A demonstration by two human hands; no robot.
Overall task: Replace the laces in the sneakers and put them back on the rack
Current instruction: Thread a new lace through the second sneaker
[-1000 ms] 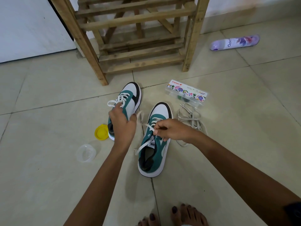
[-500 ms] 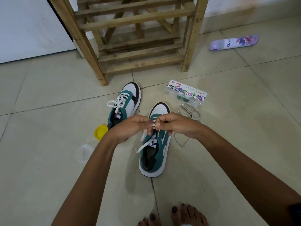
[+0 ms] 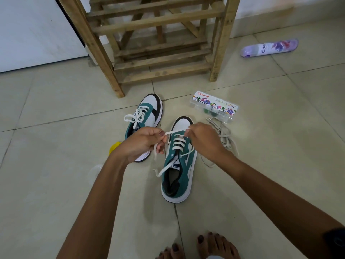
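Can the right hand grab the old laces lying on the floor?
Probably yes. The old laces lie bare on the floor just beside the right hand, but it would first have to drop the white lace.

Over on the tiled floor [image 3: 56, 184], a purple spray can [image 3: 268, 48] lies on its side, far right. A flowery clear plastic box [image 3: 214, 106] sits nearer. Yellow lid [image 3: 114, 146] and clear lid [image 3: 95, 171] at left.

Soft, even indoor light, faint shadows, sharp centre, wide-angle bending toward the edges.
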